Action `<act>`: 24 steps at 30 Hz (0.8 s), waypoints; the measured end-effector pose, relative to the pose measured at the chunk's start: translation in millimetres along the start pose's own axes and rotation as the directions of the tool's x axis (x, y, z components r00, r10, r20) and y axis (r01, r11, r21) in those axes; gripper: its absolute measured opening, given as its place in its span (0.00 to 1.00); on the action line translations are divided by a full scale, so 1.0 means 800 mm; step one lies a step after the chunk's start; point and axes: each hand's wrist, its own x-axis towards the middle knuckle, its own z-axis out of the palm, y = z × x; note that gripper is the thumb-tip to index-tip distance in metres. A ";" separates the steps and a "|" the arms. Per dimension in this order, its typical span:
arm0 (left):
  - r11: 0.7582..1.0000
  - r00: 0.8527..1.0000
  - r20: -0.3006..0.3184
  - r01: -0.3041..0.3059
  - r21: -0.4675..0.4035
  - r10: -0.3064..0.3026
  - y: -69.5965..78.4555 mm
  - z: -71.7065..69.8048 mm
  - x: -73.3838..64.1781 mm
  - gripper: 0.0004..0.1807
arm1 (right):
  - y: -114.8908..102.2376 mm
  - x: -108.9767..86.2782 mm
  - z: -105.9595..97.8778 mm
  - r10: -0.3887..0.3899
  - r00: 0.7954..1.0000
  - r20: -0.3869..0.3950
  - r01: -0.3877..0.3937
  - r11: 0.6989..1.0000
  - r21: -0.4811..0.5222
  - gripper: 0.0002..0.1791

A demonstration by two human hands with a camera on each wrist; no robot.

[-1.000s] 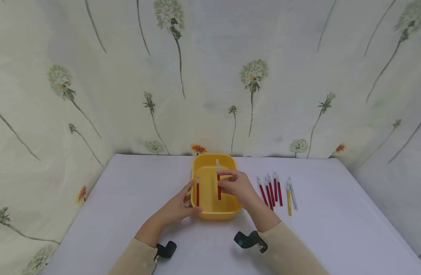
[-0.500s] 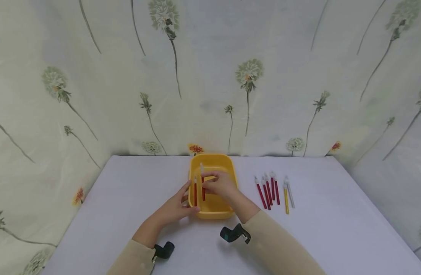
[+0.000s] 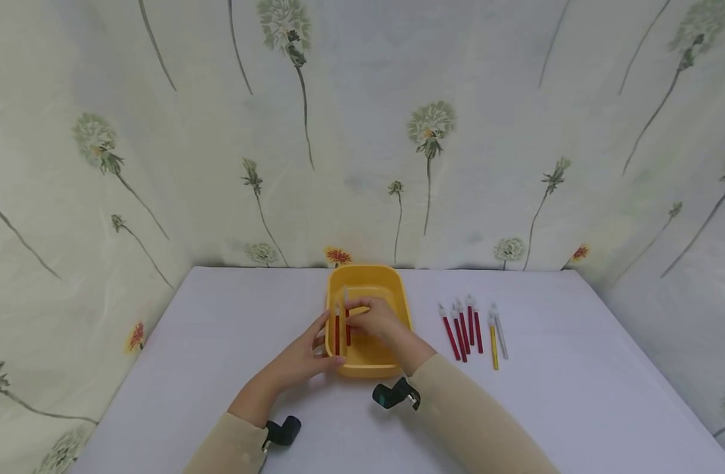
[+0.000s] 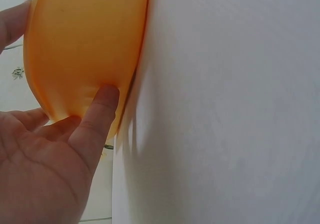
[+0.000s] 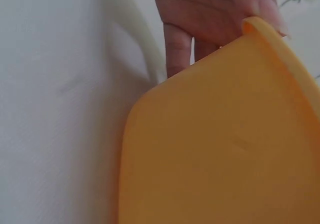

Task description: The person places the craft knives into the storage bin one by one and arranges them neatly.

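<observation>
In the head view a yellow plastic box (image 3: 371,372) stands at the back middle of the white table. My left hand (image 3: 300,359) grips its near left corner, thumb at the near rim and fingers along the left wall; the left wrist view shows a fingertip pressed to the wall (image 4: 75,49). My right hand (image 3: 374,319) reaches inside and pinches a slim red pen-like stick (image 3: 348,336) with a whitish tip, partly hidden by the fingers. Left of it, along the box's left wall, lies another red stick (image 3: 337,332). The right wrist view shows the box's outer wall (image 5: 215,144), not the right hand.
To the right of the box several red sticks (image 3: 462,332) lie side by side on the table (image 3: 575,382), whitish tips away from me. Beside them are a yellow stick (image 3: 494,345) and a silvery one (image 3: 502,336). A flowered cloth (image 3: 350,131) hangs behind.
My right hand has carried the red stick leftward across the box, then slightly lower, beside the one inside. My left hand has stayed on the box corner.
</observation>
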 end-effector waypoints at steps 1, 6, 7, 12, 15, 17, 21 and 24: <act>1.000 1.000 0.001 0.001 0.001 -0.001 0.000 0.000 0.000 0.58 | 0.002 0.001 0.000 0.006 1.000 0.003 -0.006 1.000 -0.006 0.17; 1.000 1.000 0.003 0.005 0.013 -0.005 0.003 -0.001 -0.001 0.57 | 0.006 0.002 0.003 0.025 0.999 0.020 -0.025 0.999 -0.024 0.17; 1.000 1.000 0.004 0.006 0.013 -0.006 0.003 -0.001 -0.001 0.57 | 0.006 0.002 0.003 0.028 0.999 0.022 -0.027 0.999 -0.026 0.17; 1.000 1.000 0.013 0.000 -0.001 0.000 0.005 -0.002 -0.003 0.57 | 0.004 0.003 0.005 0.037 0.999 0.031 -0.036 0.998 -0.047 0.16; 1.000 1.000 0.016 -0.007 -0.003 0.007 0.006 -0.003 -0.004 0.57 | 0.005 0.004 0.007 0.035 0.999 0.034 -0.033 0.998 -0.062 0.16; 1.000 1.000 0.014 -0.009 0.005 0.009 0.006 -0.003 -0.004 0.57 | 0.006 0.004 0.008 0.033 0.999 0.033 -0.031 0.997 -0.064 0.16; 1.000 1.000 0.011 -0.014 0.012 0.014 0.005 -0.003 -0.004 0.57 | 0.006 0.005 0.010 0.026 0.999 0.032 -0.024 0.998 -0.064 0.16; 1.000 1.000 0.013 -0.014 0.009 0.014 0.005 -0.003 -0.004 0.57 | 0.006 0.003 0.011 0.029 0.999 0.030 -0.026 0.997 -0.073 0.16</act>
